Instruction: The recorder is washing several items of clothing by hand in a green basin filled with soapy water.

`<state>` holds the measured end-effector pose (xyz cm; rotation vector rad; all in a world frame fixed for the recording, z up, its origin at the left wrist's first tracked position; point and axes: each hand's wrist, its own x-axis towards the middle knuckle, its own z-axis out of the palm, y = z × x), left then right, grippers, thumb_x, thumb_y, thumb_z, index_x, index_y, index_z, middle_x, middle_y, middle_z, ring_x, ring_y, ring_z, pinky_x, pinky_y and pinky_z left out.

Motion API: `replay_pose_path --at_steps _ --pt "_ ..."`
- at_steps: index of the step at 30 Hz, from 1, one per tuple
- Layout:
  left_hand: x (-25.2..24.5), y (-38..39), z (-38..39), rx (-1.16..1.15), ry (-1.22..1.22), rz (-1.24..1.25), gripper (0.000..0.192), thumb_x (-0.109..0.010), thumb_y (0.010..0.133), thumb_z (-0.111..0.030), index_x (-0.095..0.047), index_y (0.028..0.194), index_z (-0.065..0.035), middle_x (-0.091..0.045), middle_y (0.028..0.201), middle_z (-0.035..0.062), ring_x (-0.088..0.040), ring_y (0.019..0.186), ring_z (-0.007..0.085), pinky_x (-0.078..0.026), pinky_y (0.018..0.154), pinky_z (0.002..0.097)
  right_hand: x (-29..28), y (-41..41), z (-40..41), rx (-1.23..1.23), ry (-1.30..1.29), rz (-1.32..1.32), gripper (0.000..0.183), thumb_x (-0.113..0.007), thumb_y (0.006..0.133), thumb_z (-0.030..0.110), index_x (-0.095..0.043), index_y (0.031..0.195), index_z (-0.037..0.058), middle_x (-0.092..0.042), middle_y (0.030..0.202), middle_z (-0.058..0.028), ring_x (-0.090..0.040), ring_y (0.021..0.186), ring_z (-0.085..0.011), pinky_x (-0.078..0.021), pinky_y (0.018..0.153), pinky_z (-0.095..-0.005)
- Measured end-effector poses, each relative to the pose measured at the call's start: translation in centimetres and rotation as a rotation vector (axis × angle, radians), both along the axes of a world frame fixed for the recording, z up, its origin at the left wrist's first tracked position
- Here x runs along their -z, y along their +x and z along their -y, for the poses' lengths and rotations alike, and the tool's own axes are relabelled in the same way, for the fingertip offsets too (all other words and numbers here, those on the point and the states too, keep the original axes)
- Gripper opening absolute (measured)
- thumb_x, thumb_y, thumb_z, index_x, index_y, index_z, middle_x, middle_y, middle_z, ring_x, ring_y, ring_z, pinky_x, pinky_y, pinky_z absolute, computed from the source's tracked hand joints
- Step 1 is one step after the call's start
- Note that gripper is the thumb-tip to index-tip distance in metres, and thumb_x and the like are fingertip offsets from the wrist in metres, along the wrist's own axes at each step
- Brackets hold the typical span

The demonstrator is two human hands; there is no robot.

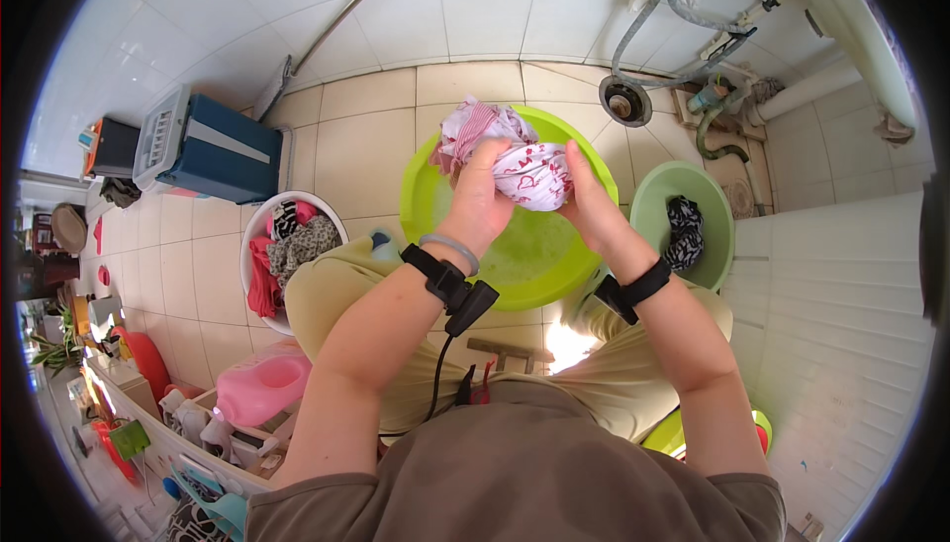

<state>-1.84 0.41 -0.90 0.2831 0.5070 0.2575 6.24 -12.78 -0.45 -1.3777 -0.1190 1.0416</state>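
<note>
A bunched white cloth garment with red print and a pink-striped part is held between my two hands above a lime-green plastic basin. My left hand grips its near left side, thumb on top. On the right end, my right hand presses with its thumb up and fingers hidden behind the cloth. Greenish sudsy water shows in the basin below. Each wrist wears a black strap with a small device, and a pale bangle rings the left one.
A white tub of mixed clothes stands left. On the right, a pale green bucket holds a black-and-white patterned cloth. A floor drain and grey hoses lie beyond. A pink detergent bottle is by my left elbow.
</note>
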Motion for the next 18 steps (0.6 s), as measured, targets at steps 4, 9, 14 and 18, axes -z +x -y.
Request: replay_pose_path --at_steps 4,9,14,18 --pt "-0.8 -0.4 0.1 -0.036 0.134 0.001 0.02 -0.061 0.084 -0.012 -0.057 0.102 -0.0046 -0.063 0.098 0.0075 -0.061 0.092 0.0206 -0.05 0.085 0.0376 -1.4 -0.8 -0.6 0.064 0.115 -0.075 0.06 -0.036 0.095 0.056 -0.044 0.132 0.0101 -0.056 0.123 -0.0063 -0.054 0.111 -0.016 -0.0453 0.091 -0.0344" --pt "-3.1 -0.7 0.9 -0.087 0.272 0.01 0.026 -0.064 0.081 -0.006 -0.057 0.105 -0.0016 -0.063 0.098 0.0073 -0.062 0.091 0.0195 -0.051 0.082 0.0352 -1.3 -0.9 -1.2 0.1 -0.019 -0.134 0.054 -0.034 0.097 0.052 -0.053 0.124 0.009 -0.064 0.109 -0.0054 -0.063 0.097 -0.0171 -0.0502 0.083 -0.0356" --pt "-3.7 -1.1 0.9 -0.019 0.499 -0.004 0.036 -0.065 0.076 -0.004 -0.057 0.111 0.0005 -0.063 0.1 0.0099 -0.063 0.088 0.0204 -0.052 0.078 0.035 0.4 -2.0 -1.3 -0.034 -0.164 -0.303 0.037 -0.029 0.095 0.043 -0.054 0.11 0.0196 -0.062 0.078 -0.0017 -0.057 0.059 -0.0122 -0.0363 0.04 -0.0246" --pt "-4.1 -1.2 0.5 0.073 0.522 0.002 0.039 -0.064 0.075 -0.004 -0.057 0.113 0.0012 -0.064 0.1 0.0102 -0.063 0.087 0.0201 -0.053 0.076 0.0347 0.0 -1.9 -1.4 -0.151 -0.11 -0.404 0.033 -0.03 0.095 0.043 -0.054 0.103 0.0218 -0.062 0.076 0.0002 -0.057 0.059 -0.0119 -0.0334 0.041 -0.0233"
